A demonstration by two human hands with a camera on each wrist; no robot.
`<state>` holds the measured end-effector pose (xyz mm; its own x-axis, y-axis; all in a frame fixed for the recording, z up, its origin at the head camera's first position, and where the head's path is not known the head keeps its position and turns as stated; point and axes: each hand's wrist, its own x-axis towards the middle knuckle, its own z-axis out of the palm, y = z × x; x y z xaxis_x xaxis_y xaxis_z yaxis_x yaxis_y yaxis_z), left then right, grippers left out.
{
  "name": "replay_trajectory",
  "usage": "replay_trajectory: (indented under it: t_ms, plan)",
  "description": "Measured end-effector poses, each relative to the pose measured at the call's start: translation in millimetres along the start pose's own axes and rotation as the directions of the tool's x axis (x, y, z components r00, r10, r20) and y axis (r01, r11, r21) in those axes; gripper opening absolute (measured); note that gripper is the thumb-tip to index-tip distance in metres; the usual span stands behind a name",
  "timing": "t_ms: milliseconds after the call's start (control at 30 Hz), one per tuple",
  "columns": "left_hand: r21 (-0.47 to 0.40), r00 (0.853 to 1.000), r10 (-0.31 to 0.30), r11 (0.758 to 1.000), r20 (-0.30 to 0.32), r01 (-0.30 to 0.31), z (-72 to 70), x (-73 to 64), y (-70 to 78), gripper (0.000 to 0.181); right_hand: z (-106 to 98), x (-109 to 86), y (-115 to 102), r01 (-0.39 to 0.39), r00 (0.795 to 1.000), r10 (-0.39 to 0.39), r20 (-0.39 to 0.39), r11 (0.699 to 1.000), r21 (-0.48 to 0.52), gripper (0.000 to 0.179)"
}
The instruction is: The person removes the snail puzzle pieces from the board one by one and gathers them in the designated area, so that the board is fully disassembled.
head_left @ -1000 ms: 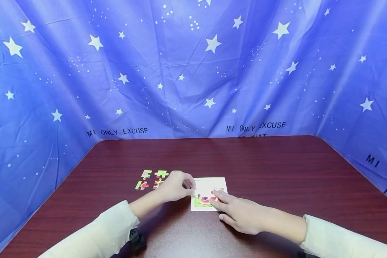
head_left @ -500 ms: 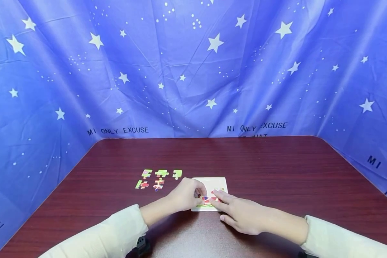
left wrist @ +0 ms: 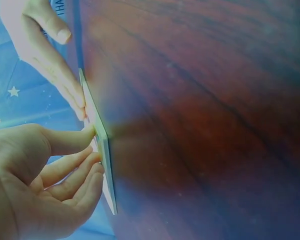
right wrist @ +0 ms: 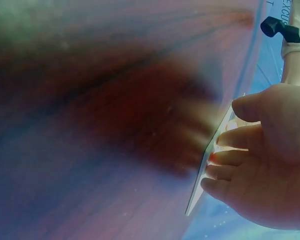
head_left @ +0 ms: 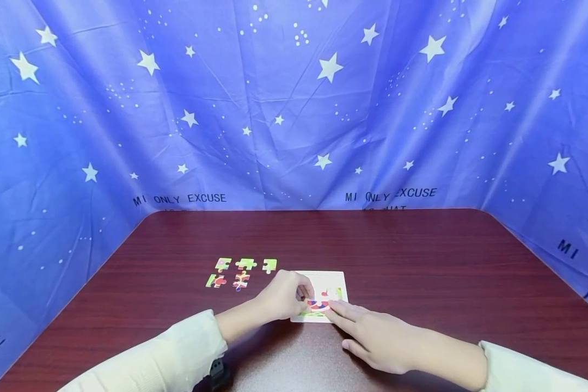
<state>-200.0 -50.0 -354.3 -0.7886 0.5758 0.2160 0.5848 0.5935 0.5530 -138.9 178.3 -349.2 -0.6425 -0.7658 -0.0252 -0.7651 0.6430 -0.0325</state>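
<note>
Board: the pale puzzle board (head_left: 325, 279) lies flat on the table (head_left: 421, 253), at the near middle.
Done: coloured pieces (head_left: 317, 306) cover some of its near part; the far strip shows pale and bare, so the puzzle looks partly built.
Left to place: 5 loose pieces (head_left: 242, 281) lie left of the board, 3 in the far row and 2 in the near row.
Left hand (head_left: 283, 296): thumb and fingertips set narrow at the board's left side; whether they pinch a piece, I cannot tell.
Right hand (head_left: 384, 338): fingers extended, tips resting on the board's near right part.
Hidden: the left hand covers some of the board; in both wrist views its face is mostly out of sight.
</note>
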Motion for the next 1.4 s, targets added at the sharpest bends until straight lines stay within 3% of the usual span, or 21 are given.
replay_trajectory:
  t_ms: [267, 633, 733, 867, 967, 1067, 1133, 1400]
  plan:
    - [0.052, 0.993, -0.112, 0.993, 0.039, 0.110, 1.5, 11.6, 5.4, 0.008, 0, -3.3, 1, 0.004, 1.000, -0.004, 0.017, 0.999, 0.032, 0.050]
    - [0.188, 0.987, -0.149, 0.973, 0.054, 0.137, 17.8, 34.6, 15.9, 0.013, -5, 0.4, 2, 0.010, 0.999, -0.011, 0.033, 0.999, 0.041, 0.050]
    - [0.136, 0.984, -0.172, 0.977, 0.052, 0.164, 17.8, 36.9, 16.4, 0.010, -5, 0.2, 2, 0.011, 0.999, -0.013, 0.033, 0.999, 0.046, 0.050]
    - [-0.039, 0.979, -0.198, 0.979, 0.051, 0.200, 16.5, 39.7, 15.1, 0.012, -5, -0.6, 3, 0.005, 0.999, -0.008, 0.037, 0.998, 0.065, 0.049]
    - [-0.177, 0.972, -0.227, 0.956, 0.058, 0.234, 15.6, 41.2, 14.1, 0.012, -4, -1.0, 3, 0.010, 0.999, -0.013, 0.032, 0.998, 0.067, 0.047]
    - [-0.285, 0.961, -0.267, 0.918, 0.070, 0.276, 14.9, 41.7, 13.3, 0.012, -3, -1.5, 4, 0.028, 0.999, -0.029, 0.014, 0.998, 0.049, 0.046]
    - [-0.321, 0.953, -0.296, 0.898, 0.064, 0.300, 14.2, 41.9, 12.6, 0.011, -3, -2.1, 4, 0.037, 0.999, -0.037, 0.002, 0.999, 0.040, 0.046]
    - [-0.302, 0.918, -0.396, 0.877, -0.014, 0.374, 3.6, 43.3, 2.7, 0.010, 1, -4.8, 4, 0.015, 1.000, -0.015, 0.000, 0.998, 0.068, 0.047]
